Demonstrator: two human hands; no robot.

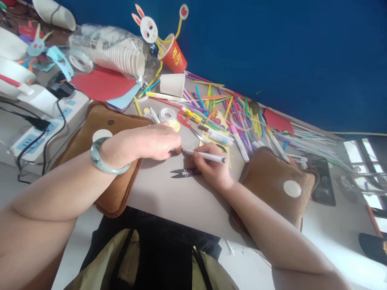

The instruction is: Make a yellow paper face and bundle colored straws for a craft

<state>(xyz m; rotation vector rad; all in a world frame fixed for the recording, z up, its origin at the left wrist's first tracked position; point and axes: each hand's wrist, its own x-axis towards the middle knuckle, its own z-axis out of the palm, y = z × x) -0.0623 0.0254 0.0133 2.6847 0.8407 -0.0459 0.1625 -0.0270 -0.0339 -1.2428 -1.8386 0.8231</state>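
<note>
My right hand (pixel 213 169) grips a white marker pen (pixel 210 155) with a dark end, its tip pointing left towards my other hand. My left hand (pixel 151 143) is closed, fingertips pressed down close to that tip; whatever they pinch is hidden. A green-and-white bangle (pixel 102 161) circles the left wrist. Just left of my right hand, a pair of dark thread snips (pixel 181 173) lies on the table (pixel 175 201), partly covered by the hand. Beyond my hands lie a small roll of tape (pixel 167 114), a yellow paper disc (pixel 174 126) and a glue pen (pixel 216 135).
Brown cushions lie under my left forearm (pixel 117 193) and by my right arm (pixel 272 181). Colourful straws (pixel 211 100) are heaped at the back. A red cup (pixel 172 54) with a rabbit face (pixel 148 30), stacked paper cups (pixel 121 58) and a power strip (pixel 51 125) stand around.
</note>
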